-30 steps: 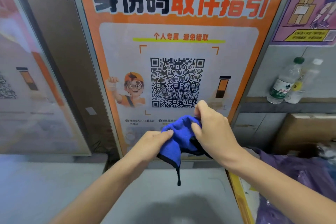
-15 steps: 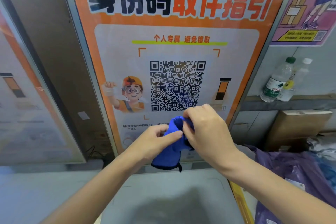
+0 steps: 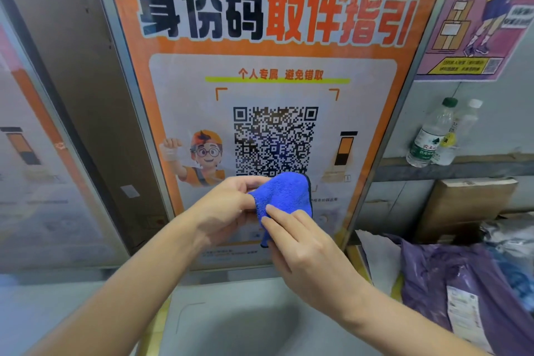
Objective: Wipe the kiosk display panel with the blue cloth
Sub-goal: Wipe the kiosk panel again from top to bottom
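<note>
The blue cloth (image 3: 284, 196) was held in the grip of both hands: the left hand (image 3: 224, 205) pinched its left edge, and the right hand (image 3: 303, 246) pinched its lower part. The cloth was kept in front of the kiosk display panel (image 3: 271, 37), just under the QR code (image 3: 273, 140). Two bottles (image 3: 430, 136) were seen on the shelf (image 3: 450, 166) at the right, and one purple bag (image 3: 462, 292) below.

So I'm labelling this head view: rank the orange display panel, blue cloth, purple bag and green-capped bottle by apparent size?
Largest to smallest:
1. orange kiosk display panel
2. purple plastic bag
3. blue fleecy cloth
4. clear green-capped bottle
The cloth, bunched and nearer, ranks uncertainly against the bottle.
</note>
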The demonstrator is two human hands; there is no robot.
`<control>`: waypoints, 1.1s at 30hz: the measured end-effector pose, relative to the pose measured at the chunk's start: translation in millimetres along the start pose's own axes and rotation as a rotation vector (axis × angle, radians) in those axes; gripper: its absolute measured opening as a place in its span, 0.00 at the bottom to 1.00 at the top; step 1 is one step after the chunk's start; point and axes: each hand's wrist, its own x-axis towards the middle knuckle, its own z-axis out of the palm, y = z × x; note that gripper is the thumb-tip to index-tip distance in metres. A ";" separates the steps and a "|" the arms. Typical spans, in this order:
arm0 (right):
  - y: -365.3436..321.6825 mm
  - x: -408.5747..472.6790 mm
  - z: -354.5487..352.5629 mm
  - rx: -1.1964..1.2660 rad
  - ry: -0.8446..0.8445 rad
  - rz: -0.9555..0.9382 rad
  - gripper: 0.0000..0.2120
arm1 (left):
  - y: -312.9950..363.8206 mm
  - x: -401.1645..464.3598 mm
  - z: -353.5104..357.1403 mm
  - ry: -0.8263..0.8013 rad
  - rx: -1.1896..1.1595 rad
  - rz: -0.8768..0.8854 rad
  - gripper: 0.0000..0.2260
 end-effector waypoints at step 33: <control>82.5 119.4 29.0 -0.426 0.155 -0.248 0.29 | 219.9 -26.8 -47.6 0.814 1.580 0.870 0.39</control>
